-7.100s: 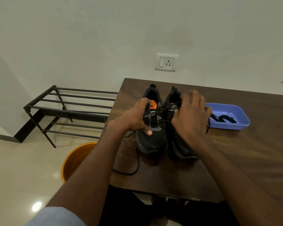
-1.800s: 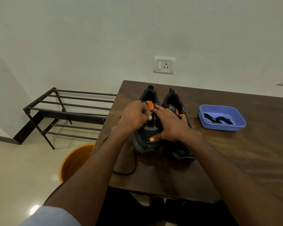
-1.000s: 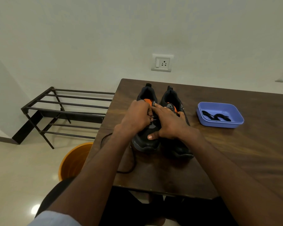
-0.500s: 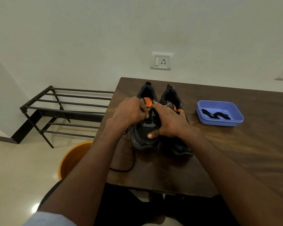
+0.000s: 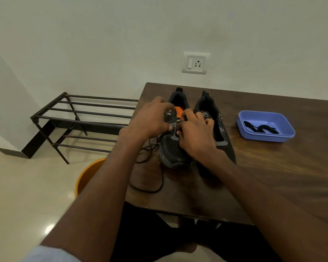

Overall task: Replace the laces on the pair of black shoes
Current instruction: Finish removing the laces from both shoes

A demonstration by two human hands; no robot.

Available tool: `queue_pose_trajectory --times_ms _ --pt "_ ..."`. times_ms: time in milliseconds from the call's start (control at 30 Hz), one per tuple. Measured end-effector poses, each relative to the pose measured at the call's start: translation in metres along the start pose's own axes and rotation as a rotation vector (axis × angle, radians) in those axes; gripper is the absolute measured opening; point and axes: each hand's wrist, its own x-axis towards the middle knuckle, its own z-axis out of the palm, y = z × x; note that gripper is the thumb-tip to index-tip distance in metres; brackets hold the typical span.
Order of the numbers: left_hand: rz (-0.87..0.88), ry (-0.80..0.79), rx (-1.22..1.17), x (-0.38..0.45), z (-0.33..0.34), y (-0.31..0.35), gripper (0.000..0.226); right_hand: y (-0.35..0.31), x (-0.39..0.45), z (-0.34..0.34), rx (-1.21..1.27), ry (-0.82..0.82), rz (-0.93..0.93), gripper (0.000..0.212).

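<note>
two black shoes are seen side by side on a dark wooden table [image 5: 273, 176], toes toward the person. the left shoe [image 5: 173, 148] is worked on by both hands at its eyelets. the left hand [image 5: 150, 120] is curled, its fingertips pinched at the shoe's tongue edge; whether the lace is held there cannot be told. the right hand [image 5: 195, 133] is curled too, fingers bent over the eyelet row. the right shoe [image 5: 214, 114] is partly covered by that hand. a loose black lace [image 5: 153, 178] is trailed from the left shoe across the table. folded black laces [image 5: 261, 127] are kept in a blue tray [image 5: 284, 129] to the right.
</note>
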Motion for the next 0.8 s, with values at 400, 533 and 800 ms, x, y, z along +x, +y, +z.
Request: queue_pose_trajectory --times_ms 400,533,800 --pt "0.028 -0.216 -0.188 0.006 0.032 -0.007 0.109 0.022 0.000 -0.011 0.488 0.048 0.335 0.021" --pt "0.031 -0.221 -0.162 0.009 0.034 -0.009 0.109 0.032 -0.006 -0.025 0.367 0.148 0.309 0.007" --pt "0.018 -0.239 -0.193 0.007 0.034 -0.007 0.135 0.010 0.005 -0.001 -0.029 0.018 -0.058 0.029"
